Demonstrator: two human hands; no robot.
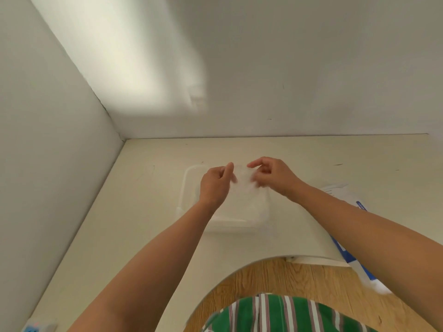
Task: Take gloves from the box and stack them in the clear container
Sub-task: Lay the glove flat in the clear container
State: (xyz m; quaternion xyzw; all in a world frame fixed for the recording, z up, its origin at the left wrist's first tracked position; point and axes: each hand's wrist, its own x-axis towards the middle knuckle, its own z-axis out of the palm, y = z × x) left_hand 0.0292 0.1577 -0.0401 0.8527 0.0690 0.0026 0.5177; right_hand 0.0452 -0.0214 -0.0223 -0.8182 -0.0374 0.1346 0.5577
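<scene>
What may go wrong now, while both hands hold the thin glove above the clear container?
The glove, pinched between the left hand and right hand, is thin and nearly see-through; it may land crumpled, not flat, in the clear container. The box lies under the right forearm near the table edge; the arm might knock it off.

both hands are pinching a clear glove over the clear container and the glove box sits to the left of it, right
No: the head view shows the glove box to the right of the clear container, partly under the right forearm. The rest holds: left hand and right hand pinch a clear glove over it.
</scene>
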